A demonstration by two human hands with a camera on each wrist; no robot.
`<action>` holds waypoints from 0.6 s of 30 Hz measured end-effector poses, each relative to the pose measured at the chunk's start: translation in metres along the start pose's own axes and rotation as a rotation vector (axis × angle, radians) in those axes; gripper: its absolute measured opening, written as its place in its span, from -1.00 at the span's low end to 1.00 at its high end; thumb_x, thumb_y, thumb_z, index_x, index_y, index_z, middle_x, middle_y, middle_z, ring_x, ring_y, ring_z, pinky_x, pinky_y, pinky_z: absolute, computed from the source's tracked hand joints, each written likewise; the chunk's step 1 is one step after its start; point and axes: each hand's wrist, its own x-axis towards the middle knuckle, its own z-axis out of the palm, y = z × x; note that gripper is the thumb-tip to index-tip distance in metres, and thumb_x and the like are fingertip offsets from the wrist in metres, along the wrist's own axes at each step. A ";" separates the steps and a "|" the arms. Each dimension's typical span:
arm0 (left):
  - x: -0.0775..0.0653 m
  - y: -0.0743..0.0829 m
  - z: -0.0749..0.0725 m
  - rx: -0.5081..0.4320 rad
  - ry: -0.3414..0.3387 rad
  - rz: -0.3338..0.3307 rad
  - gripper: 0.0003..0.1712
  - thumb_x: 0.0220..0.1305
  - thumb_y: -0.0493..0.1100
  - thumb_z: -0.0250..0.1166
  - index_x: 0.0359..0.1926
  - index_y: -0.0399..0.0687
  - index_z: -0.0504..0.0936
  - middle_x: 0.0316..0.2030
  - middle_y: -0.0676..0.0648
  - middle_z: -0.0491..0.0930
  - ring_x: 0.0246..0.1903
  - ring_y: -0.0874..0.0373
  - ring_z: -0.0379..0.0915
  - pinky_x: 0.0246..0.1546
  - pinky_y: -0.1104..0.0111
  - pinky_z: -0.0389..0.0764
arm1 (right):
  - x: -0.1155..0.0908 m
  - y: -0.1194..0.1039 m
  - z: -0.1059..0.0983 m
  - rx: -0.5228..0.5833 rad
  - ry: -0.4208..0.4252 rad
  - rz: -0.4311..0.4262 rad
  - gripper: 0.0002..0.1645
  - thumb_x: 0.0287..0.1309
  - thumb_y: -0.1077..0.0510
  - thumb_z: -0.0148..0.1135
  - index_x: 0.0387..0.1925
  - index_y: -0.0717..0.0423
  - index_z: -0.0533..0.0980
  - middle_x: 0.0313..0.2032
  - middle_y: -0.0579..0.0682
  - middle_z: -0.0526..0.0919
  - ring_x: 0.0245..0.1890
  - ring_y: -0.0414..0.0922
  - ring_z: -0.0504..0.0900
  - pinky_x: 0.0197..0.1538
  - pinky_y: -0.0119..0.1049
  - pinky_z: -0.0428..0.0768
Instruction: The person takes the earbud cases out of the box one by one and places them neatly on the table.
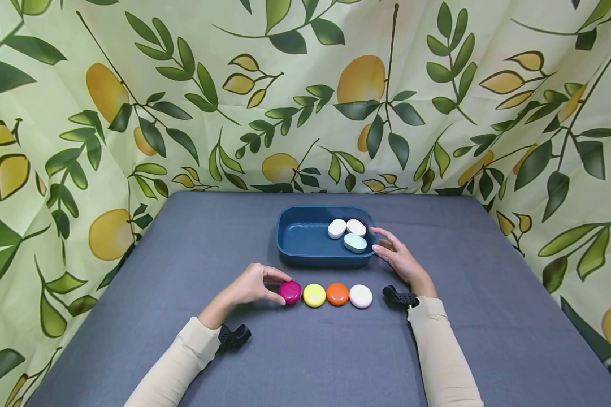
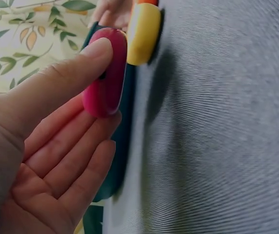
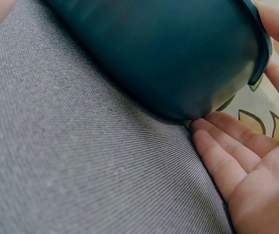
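In the head view my left hand point(image 1: 254, 282) pinches a glossy magenta disc point(image 1: 291, 292) with rounded edges, thumb against its near side. The left wrist view shows this magenta disc point(image 2: 106, 73) tilted on edge, the thumb on one face and fingers behind. Beside it, in a row, lie a yellow disc point(image 1: 314, 295), an orange disc point(image 1: 337, 294) and a white disc point(image 1: 360, 296). At the right end of a dark blue tray point(image 1: 305, 261), my right hand point(image 1: 401, 260) holds the corner by thumb and index finger; its other fingers touch the outer wall point(image 3: 178, 58) low down.
Inside the tray, toward its right, sit two white rounded pieces point(image 1: 337, 229) and a pale mint oval piece point(image 1: 355, 243). Grey cloth point(image 1: 305, 362) covers the table. A curtain point(image 1: 305, 96) printed with leaves and fruit hangs behind and at both sides.
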 end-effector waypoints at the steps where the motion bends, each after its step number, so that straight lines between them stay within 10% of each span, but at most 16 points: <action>1: 0.000 0.000 0.001 -0.001 -0.004 -0.021 -0.47 -0.14 -0.16 0.57 -0.06 -0.21 0.70 -0.13 -0.20 0.74 -0.08 0.01 0.70 -0.01 0.31 0.67 | 0.000 0.000 0.000 -0.001 0.001 -0.001 -0.28 0.36 0.07 0.08 0.44 0.03 0.06 0.49 0.32 -0.09 0.50 0.25 -0.01 0.52 0.19 -0.02; 18: 0.002 -0.003 0.012 0.041 0.012 -0.069 -0.48 -0.12 -0.22 0.56 -0.05 -0.25 0.69 -0.09 -0.22 0.72 -0.08 -0.03 0.69 -0.01 0.31 0.67 | 0.000 0.001 0.000 0.005 0.007 0.007 -0.29 0.36 0.10 0.07 0.44 0.05 0.06 0.50 0.32 -0.12 0.50 0.26 -0.05 0.52 0.21 -0.04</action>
